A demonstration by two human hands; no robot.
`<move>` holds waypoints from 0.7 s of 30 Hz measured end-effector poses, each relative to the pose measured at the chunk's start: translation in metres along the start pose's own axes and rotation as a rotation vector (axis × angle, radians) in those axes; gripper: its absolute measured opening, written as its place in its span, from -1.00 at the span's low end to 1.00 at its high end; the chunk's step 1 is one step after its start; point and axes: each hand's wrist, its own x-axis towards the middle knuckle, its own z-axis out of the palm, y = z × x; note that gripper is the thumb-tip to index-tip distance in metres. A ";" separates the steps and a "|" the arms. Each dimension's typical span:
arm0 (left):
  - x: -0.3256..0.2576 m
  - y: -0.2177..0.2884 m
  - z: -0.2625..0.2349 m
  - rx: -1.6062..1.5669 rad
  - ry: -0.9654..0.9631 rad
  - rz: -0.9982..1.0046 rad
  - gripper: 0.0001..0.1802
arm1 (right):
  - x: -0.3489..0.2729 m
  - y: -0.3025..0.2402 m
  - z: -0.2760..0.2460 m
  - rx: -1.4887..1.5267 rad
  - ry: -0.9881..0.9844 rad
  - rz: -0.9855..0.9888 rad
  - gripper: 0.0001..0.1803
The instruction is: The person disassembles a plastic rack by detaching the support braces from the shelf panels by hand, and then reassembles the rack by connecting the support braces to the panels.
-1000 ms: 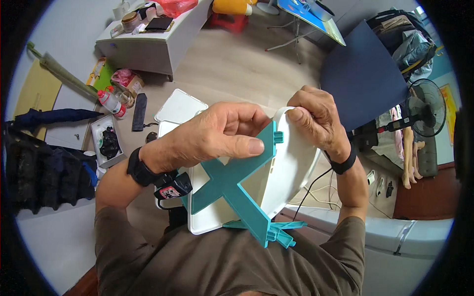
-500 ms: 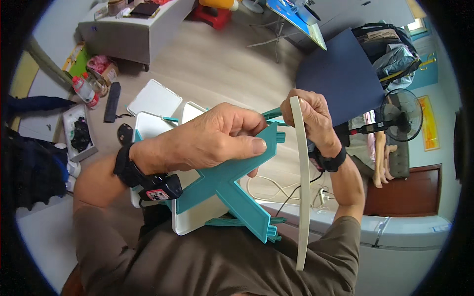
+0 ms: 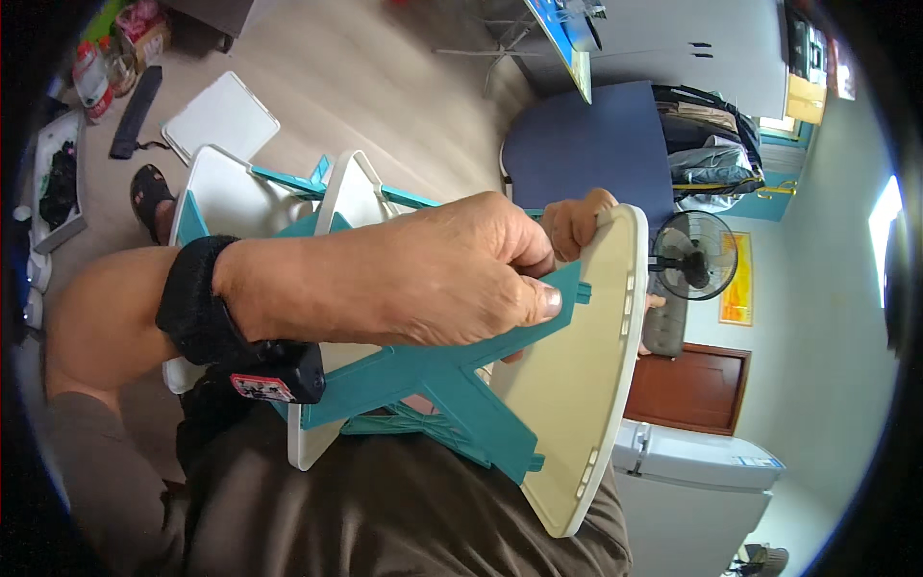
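Observation:
My left hand (image 3: pixel 452 274) is closed on the upper arm of a teal X-shaped plastic support (image 3: pixel 433 370), thumb on its face and fingers behind. Small pegs stick out from the support's right ends. Just right of them is a cream shelf panel (image 3: pixel 567 394), tilted so its broad face and slotted rim show. My right hand (image 3: pixel 575 223) grips the panel's far edge with curled fingers; the rest of this hand is hidden behind it. The pegs overlap the panel in view; whether they touch it I cannot tell. On the support's left are white shelf panels (image 3: pixel 219 183) joined by teal pieces.
A loose white panel (image 3: pixel 226 117) lies on the floor at the left, near a dark sandal (image 3: pixel 151 197) and an open box (image 3: pixel 60 188). A dark blue board (image 3: pixel 586 144) stands beyond my hands. A fan (image 3: pixel 694 255) and a white cabinet (image 3: pixel 687 490) are at the right.
The cream panel has turned from edge-on to show its broad face, and it is closer to the support's pegs. My view has swung to the right. Both grips continue.

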 end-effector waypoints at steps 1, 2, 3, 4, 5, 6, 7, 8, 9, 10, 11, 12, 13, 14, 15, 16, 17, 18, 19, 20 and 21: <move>0.003 0.002 0.001 -0.016 -0.017 0.015 -0.76 | -0.003 -0.003 -0.002 0.006 0.005 -0.009 -0.54; 0.006 0.005 0.001 0.021 -0.040 0.019 -0.76 | -0.004 -0.007 -0.003 0.013 0.008 -0.018 -0.53; 0.006 0.004 -0.001 0.056 -0.043 0.015 -0.77 | -0.009 -0.007 -0.003 -0.036 0.089 0.045 -0.50; 0.005 0.002 -0.002 0.041 -0.037 0.022 -0.77 | -0.009 -0.007 -0.004 -0.047 0.090 0.044 -0.50; 0.004 0.001 -0.003 0.037 -0.053 0.088 -0.76 | -0.010 -0.005 -0.005 -0.040 0.082 0.038 -0.50; 0.003 0.000 -0.005 0.035 -0.068 0.154 -0.74 | -0.009 -0.003 -0.006 -0.044 0.082 0.039 -0.49; 0.002 0.000 -0.005 0.026 -0.065 0.159 -0.74 | -0.010 -0.001 -0.006 -0.039 0.073 0.033 -0.49; 0.001 0.001 -0.005 0.022 -0.053 0.135 -0.73 | -0.009 0.000 -0.007 -0.041 0.070 0.027 -0.49; 0.001 0.002 -0.005 0.017 -0.045 0.113 -0.71 | -0.009 0.001 -0.008 -0.049 0.070 0.027 -0.49; 0.002 0.002 -0.006 0.011 -0.048 0.119 -0.71 | -0.010 0.001 -0.008 -0.055 0.072 0.027 -0.49; 0.004 0.002 -0.008 0.011 -0.068 0.133 -0.71 | -0.010 -0.001 -0.009 -0.059 0.072 0.022 -0.49; 0.001 0.002 -0.007 0.011 -0.071 0.141 -0.70 | -0.009 0.002 -0.007 -0.049 0.063 0.022 -0.49; -0.001 -0.001 -0.006 0.007 -0.057 0.139 -0.70 | -0.006 0.005 -0.007 -0.041 0.050 0.018 -0.49; -0.001 -0.007 -0.003 -0.089 -0.031 0.112 -0.69 | -0.003 0.009 -0.005 -0.027 0.039 0.017 -0.49; 0.004 -0.010 -0.003 -0.188 -0.037 0.089 -0.69 | -0.004 0.006 -0.008 -0.043 0.053 0.018 -0.48; 0.007 -0.013 -0.005 -0.228 -0.056 0.082 -0.69 | -0.006 0.004 -0.010 -0.057 0.068 0.014 -0.48; 0.011 -0.015 -0.008 -0.241 -0.080 0.082 -0.69 | -0.007 0.002 -0.011 -0.070 0.079 0.012 -0.48; 0.015 -0.017 -0.009 -0.244 -0.107 0.084 -0.69 | -0.011 0.000 -0.013 -0.077 0.101 0.000 -0.48; 0.008 -0.017 -0.008 -0.242 -0.085 0.073 -0.69 | -0.008 0.005 -0.015 -0.051 0.086 -0.001 -0.48; 0.001 -0.016 -0.006 -0.241 -0.063 0.064 -0.69 | -0.005 0.009 -0.020 -0.002 0.010 0.028 -0.48; 0.004 -0.017 -0.008 -0.248 -0.088 0.068 -0.69 | -0.006 0.004 -0.023 0.006 -0.038 0.062 -0.47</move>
